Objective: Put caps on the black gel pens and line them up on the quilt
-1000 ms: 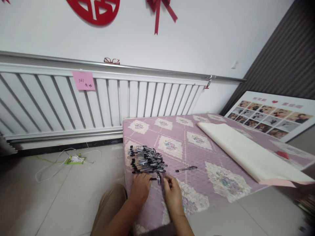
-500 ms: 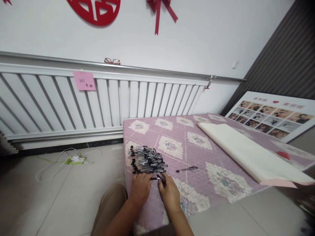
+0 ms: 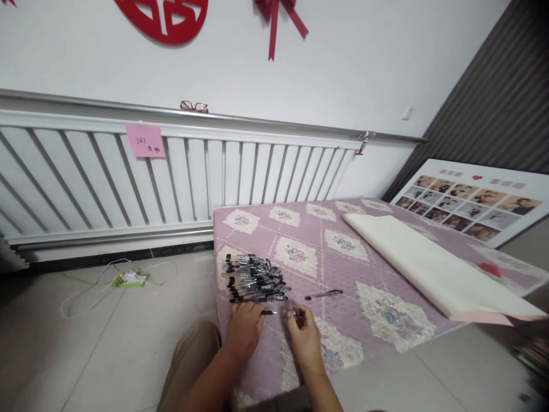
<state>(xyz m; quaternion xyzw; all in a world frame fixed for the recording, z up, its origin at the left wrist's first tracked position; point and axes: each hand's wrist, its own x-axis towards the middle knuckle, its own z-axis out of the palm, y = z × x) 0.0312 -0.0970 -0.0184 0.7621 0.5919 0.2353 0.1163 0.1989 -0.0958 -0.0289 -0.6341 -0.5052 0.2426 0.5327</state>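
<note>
Purple, floral-diamonded cloth (image 3: 338,266) is covering the desk (image 3: 274,349), its left edge running beside a heap of slim, clear-barrelled pens (image 3: 257,278); open cloth is stretching from a lone pen (image 3: 324,294) to a folded cream sheet (image 3: 429,269). Near the heap, the left hand (image 3: 246,329) is gripping a held pen (image 3: 269,313), tip showing; the right hand (image 3: 306,340), fingers curled, is pinching a small, blurred dark piece (image 3: 297,313), apart from that tip
</note>
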